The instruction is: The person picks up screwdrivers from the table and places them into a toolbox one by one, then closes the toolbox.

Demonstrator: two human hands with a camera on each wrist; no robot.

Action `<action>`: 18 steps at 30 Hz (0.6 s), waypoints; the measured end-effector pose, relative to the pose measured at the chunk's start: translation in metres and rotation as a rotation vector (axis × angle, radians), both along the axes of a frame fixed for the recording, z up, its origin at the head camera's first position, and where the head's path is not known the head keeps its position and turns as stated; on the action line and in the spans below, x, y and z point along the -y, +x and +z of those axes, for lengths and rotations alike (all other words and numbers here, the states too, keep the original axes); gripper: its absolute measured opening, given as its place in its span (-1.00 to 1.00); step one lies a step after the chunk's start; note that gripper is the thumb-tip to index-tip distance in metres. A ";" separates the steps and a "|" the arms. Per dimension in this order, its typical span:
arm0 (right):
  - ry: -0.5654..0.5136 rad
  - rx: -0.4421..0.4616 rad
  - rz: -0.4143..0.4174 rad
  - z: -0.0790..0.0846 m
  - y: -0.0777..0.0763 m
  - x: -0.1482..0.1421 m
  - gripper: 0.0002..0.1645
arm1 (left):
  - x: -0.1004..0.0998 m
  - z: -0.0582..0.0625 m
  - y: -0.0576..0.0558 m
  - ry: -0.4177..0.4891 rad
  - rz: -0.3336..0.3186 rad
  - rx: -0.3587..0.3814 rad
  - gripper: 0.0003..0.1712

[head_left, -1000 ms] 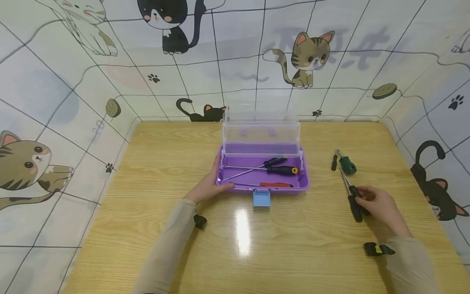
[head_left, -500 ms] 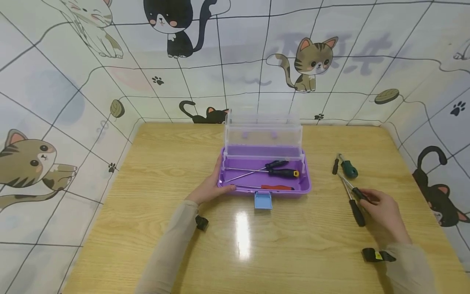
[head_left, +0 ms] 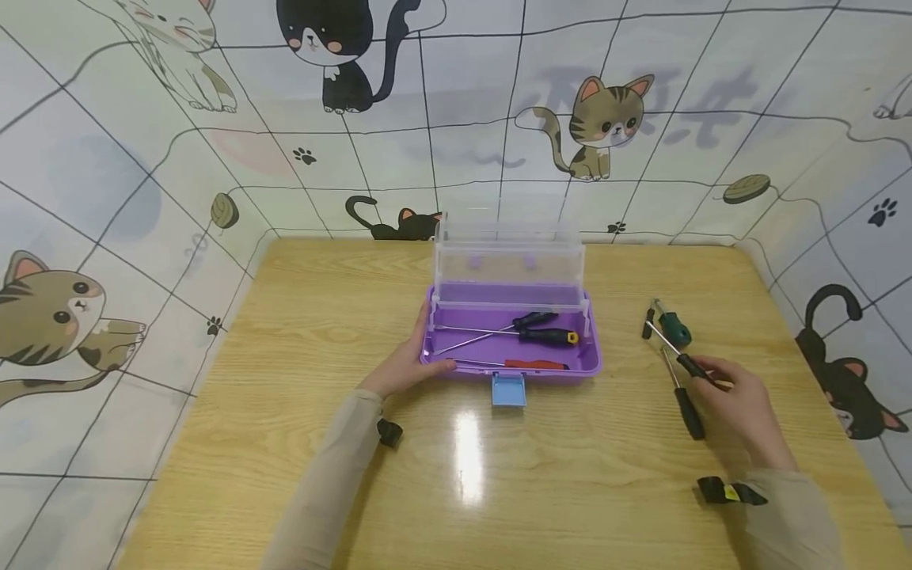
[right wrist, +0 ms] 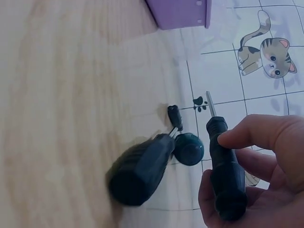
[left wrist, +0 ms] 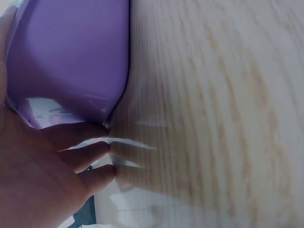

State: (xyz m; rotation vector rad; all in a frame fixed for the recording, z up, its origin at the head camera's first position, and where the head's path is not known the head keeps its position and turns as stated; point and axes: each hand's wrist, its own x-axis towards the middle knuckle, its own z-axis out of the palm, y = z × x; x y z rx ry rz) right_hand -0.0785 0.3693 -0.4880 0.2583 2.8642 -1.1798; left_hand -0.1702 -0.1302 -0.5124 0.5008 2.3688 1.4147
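My left hand holds the left end of a purple toolbox, thumb along its front rim and fingers at its left side. Its clear lid stands raised, and a blue latch hangs at the front. At the right, my right hand grips a black-handled screwdriver between thumb and fingers, shaft tilted up and away. Just below it on the table lies another black-handled screwdriver. Beyond are a stubby green-handled screwdriver and a small black piece.
Inside the toolbox lie two crossed black-handled screwdrivers and a red-handled one. Wood-grain tabletop spreads around it. Cat-patterned walls enclose the back and both sides.
My right hand has picked one black-handled screwdriver up from beside the other, and its tip has swung up and left. The left hand stays on the toolbox.
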 end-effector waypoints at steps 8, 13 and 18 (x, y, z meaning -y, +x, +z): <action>0.002 -0.044 0.022 0.007 -0.010 0.009 -0.51 | 0.000 0.000 -0.001 0.005 0.001 -0.004 0.43; -0.024 -0.086 0.044 0.013 -0.018 0.016 -0.54 | -0.001 0.002 0.000 0.016 -0.002 -0.005 0.43; -0.055 -0.079 0.050 0.015 -0.026 0.021 -0.52 | -0.003 0.013 0.004 0.049 -0.013 -0.002 0.41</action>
